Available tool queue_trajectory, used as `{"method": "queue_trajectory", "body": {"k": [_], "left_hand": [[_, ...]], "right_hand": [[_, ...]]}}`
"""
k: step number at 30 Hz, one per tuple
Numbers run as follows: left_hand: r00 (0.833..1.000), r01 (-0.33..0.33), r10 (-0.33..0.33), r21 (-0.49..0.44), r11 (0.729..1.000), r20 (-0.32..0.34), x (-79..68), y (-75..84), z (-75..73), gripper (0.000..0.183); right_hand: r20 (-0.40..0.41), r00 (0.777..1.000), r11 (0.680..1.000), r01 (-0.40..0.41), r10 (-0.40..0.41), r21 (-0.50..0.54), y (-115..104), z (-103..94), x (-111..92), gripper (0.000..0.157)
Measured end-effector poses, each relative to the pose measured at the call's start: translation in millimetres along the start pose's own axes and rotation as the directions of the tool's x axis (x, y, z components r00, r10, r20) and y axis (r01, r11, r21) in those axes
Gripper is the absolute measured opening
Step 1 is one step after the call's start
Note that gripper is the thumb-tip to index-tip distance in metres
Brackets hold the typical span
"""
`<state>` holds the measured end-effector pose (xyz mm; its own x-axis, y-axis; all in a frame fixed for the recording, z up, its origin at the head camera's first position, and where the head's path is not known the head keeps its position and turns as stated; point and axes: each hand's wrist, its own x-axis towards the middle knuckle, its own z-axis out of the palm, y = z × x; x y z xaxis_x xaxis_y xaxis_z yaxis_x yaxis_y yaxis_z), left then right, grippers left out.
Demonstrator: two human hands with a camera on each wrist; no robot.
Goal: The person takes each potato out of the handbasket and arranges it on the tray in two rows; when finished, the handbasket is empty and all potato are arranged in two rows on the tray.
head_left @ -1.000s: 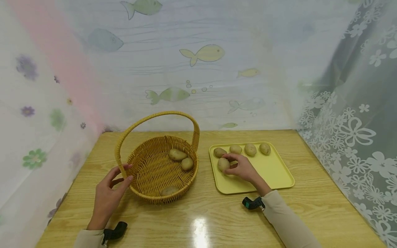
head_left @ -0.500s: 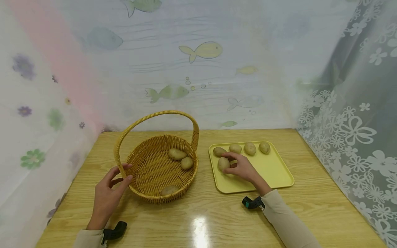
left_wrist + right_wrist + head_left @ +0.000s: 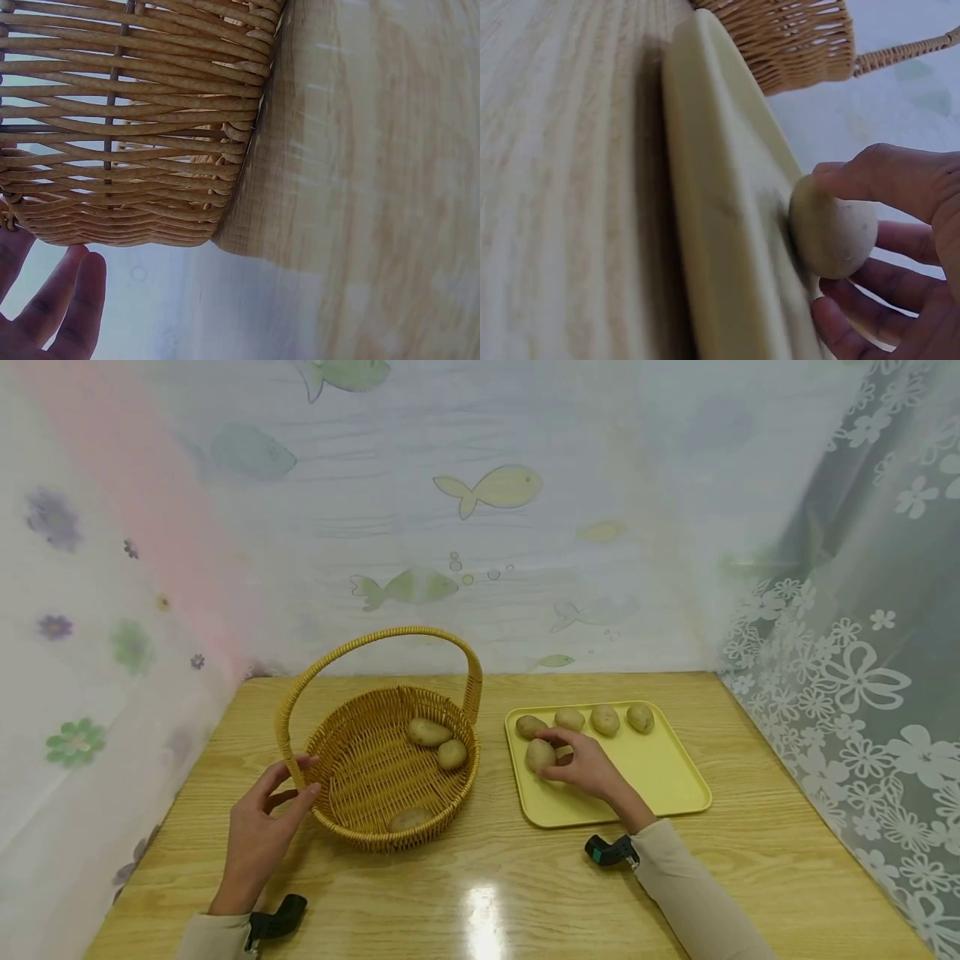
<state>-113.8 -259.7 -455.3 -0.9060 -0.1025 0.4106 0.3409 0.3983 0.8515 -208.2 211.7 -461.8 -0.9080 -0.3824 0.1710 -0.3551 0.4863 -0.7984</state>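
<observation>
While your left hand pinches the left-of-centre basket, your right hand grips a probably firm potato, best held around its middle.

Curtained off, the place cannot be told as home or workshop: a fish-print sheet backs the wood-grain bench, flower-print sheets flank it.

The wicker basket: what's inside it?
The wicker basket holds a long potato and a rounder potato near its right side, plus a third potato at the front, partly covered by the near wall. Anything lower behind that wall cannot be seen.
</observation>
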Motion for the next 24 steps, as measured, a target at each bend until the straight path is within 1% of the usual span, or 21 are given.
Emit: {"method": "queue_trajectory", "body": {"k": [4,8,13,18,24], "left_hand": [[1.000,0.003,-0.003,-0.003,1.000,0.000,0.1,-0.2,0.2,0.042],[1.000,0.011,-0.011,-0.005,1.000,0.001,0.2,0.6,0.0,0.042],[1.000,0.013,-0.013,-0.006,1.000,0.001,0.0,2.4,-0.3,0.041],[1.000,0.009,-0.009,-0.010,1.000,0.001,-0.3,2.7,-0.3,0.041],[1.000,0.008,-0.008,-0.009,1.000,0.000,-0.7,3.2,-0.2,0.041]], "right_hand": [[0.001,1.000,1.000,0.011,-0.011,-0.027,-6.0,-6.7,0.3,0.054],[0.002,1.000,0.999,0.023,-0.023,-0.035,-16.4,-13.8,3.1,0.051],[0.020,0.996,0.997,0.082,-0.082,-0.005,-33.3,-18.6,9.9,0.051],[0.028,0.990,0.990,0.134,-0.135,0.041,-53.5,-17.6,18.0,0.048],[0.045,0.984,0.982,0.168,-0.173,0.091,-77.7,-9.9,28.2,0.043]]}}
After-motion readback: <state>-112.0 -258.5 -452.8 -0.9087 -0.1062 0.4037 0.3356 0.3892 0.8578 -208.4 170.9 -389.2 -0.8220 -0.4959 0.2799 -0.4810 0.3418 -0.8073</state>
